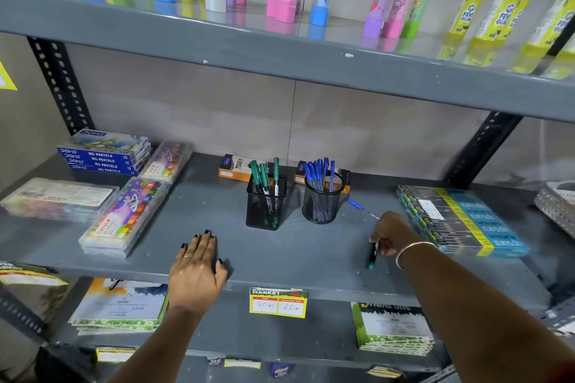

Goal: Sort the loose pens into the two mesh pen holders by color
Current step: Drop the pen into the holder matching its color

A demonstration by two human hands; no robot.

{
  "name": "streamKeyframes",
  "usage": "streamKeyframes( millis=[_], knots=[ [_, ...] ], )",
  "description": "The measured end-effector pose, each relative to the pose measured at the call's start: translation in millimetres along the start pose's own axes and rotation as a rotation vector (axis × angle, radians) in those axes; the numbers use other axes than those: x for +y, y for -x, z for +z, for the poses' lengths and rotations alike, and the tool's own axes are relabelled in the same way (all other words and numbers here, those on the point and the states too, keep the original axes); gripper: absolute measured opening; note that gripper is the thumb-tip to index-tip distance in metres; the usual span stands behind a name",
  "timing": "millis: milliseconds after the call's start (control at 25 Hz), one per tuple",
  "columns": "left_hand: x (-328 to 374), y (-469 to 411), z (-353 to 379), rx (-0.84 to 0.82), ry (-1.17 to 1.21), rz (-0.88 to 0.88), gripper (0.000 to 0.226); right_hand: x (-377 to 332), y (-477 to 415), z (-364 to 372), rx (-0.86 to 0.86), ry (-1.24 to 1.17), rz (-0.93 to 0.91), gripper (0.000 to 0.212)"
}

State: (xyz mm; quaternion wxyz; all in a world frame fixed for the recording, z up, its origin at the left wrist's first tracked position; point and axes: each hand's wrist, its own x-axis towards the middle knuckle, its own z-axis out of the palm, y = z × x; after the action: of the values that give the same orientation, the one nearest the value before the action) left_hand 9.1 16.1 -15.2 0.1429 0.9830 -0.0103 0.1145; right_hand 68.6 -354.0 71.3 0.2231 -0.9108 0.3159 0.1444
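- Head view: my right hand (387, 232) gripped a green pen (373, 255), lower right.
- My left hand (197, 264) lay open, flat on shelf (311, 252), lower center.
- Blue pen (361, 208) loose beside round holder (322, 200).

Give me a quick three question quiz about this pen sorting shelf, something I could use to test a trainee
1. True or false: the left hand is holding a pen.
2. Which holder has the blue pens: the square holder or the round holder?
3. What colour is the end of the pen in the right hand?

Key
1. False; it rests flat on the shelf.
2. The round holder; the square one has green pens.
3. Green, so it belongs in the square holder. One loose blue pen still lies on the shelf beside the round holder.
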Motion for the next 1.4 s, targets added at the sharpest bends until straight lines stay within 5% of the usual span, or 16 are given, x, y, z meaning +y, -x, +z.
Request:
streamKeyframes(
  millis=[200, 360, 600, 840, 1400],
  knots=[
    [0, 0, -1, -0.007, -0.003, 0.001, 0.060, -13, 11, -14, -0.284, 0.111, 0.107, 0.034],
    [1, 1, -2, -0.011, 0.014, -0.007, 0.061, -63, 46, -46, -0.333, 0.026, 0.047, 0.035],
    [1, 1, -3, -0.018, 0.035, -0.012, 0.062, -167, 81, -48, 0.210, -0.095, -0.435, 0.015],
    [1, 0, -4, -0.003, 0.035, 0.002, 0.061, -217, 88, 13, 0.238, -0.042, -0.540, 0.029],
    [1, 0, -4, -0.001, 0.005, -0.001, 0.059, -224, 62, 44, 0.318, 0.022, -0.566, 0.020]
  ],
)
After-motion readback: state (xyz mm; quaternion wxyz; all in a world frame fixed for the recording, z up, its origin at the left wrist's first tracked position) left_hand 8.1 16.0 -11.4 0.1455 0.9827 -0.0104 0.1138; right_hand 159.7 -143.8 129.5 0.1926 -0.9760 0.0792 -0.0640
